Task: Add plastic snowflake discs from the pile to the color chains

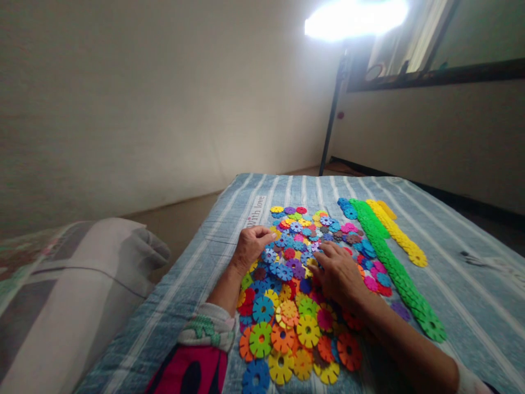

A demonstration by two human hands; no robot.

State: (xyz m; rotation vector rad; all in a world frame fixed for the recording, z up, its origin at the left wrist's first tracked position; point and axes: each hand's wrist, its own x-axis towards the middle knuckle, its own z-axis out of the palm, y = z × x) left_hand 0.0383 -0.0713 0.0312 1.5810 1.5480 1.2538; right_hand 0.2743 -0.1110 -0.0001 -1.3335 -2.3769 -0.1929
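Note:
A pile of flat, notched plastic discs [295,306] in many colours lies spread on a blue striped bedsheet [451,230]. My left hand [249,247] rests at the pile's left edge with its fingers curled in; what they hold, if anything, is hidden. My right hand [338,271] lies palm down on the pile's middle, fingers stretched toward blue and purple discs. To the right run a long green row of joined discs [394,268], a yellow row [400,235] and a short blue row [348,209].
A grey and white pillow [74,295] lies left of the bed. A dark light stand [330,131] rises behind the bed under a bright lamp [353,19]. Bare walls stand behind, with a window ledge [435,74] at upper right.

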